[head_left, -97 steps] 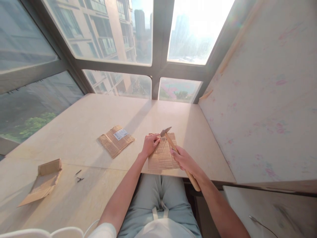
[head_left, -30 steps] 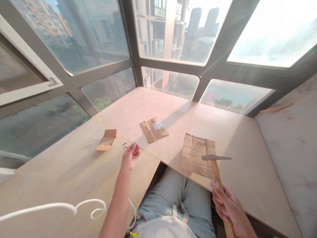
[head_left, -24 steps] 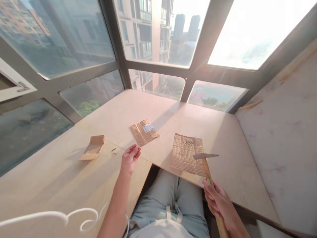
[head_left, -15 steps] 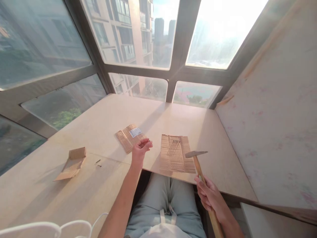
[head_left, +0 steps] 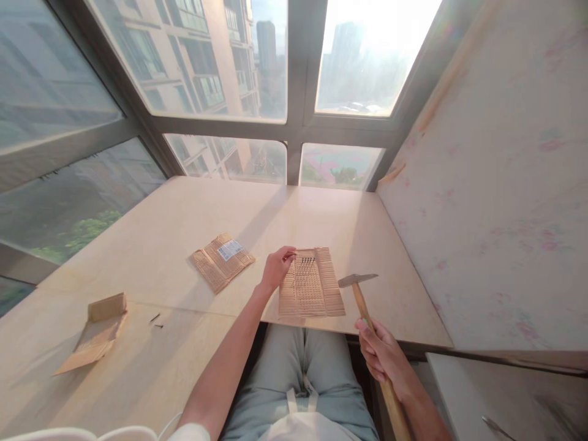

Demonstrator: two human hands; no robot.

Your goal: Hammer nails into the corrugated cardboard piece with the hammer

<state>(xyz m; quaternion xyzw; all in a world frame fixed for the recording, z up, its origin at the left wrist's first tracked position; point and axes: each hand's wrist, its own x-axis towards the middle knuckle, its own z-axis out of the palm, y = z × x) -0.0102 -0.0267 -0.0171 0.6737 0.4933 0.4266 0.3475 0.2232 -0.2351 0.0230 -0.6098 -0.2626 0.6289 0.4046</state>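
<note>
My left hand (head_left: pixel 277 267) hovers at the left edge of a ribbed cardboard sheet (head_left: pixel 312 285), thumb and fingers pinched on a small nail I can barely make out. Rows of nails stand driven into that sheet near its far end. My right hand (head_left: pixel 384 357) is closed round the wooden handle of a hammer (head_left: pixel 362 300), low by the table's near edge. The hammer's metal head is raised just right of the cardboard sheet.
A folded cardboard piece with a white label (head_left: pixel 222 260) lies left of the sheet. An open small cardboard box (head_left: pixel 94 331) and two loose nails (head_left: pixel 157 320) lie on the lower left tabletop (head_left: pixel 184 214). Windows run behind; a pale wall panel (head_left: pixel 496 184) stands on the right.
My left hand came back from the loose nails at the left to the ribbed sheet, fingers pinched. The hammer stays raised in my right hand. My head turned back rightward.
</note>
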